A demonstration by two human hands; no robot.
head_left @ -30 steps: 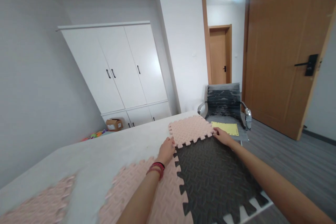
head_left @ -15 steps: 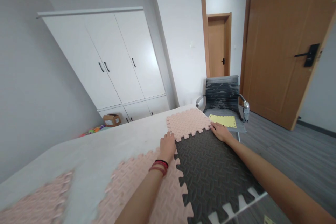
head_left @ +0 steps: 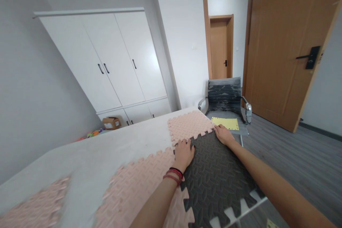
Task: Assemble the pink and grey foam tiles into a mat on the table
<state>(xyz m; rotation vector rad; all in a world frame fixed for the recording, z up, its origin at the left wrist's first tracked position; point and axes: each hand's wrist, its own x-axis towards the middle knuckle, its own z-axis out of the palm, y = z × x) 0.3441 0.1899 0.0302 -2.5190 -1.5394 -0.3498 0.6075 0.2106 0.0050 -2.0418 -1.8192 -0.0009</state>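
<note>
Flat on the black foam mat [head_left: 213, 171], my left hand [head_left: 184, 153] rests with its fingers apart, over the corner by the two pink mats. My right hand [head_left: 223, 135] lies at the black mat's far right corner, fingers extended over the edge where it meets the far pink mat [head_left: 188, 124]. Interlocking teeth join the black mat to that far mat. Along its left side runs the near pink mat [head_left: 139, 181], partly under my left forearm. Neither hand grips anything.
Another pink mat [head_left: 40, 203] lies on the white table [head_left: 107, 149] at the lower left. Beyond the table's right edge stands a chair [head_left: 224, 92] bearing a yellow mat [head_left: 229, 124]. A cardboard box [head_left: 111, 123] sits by the white cabinet [head_left: 107, 57].
My left hand has moved right, from the near pink mat's corner onto the black mat, and its fingers have spread. My right hand remains at the far right corner.
</note>
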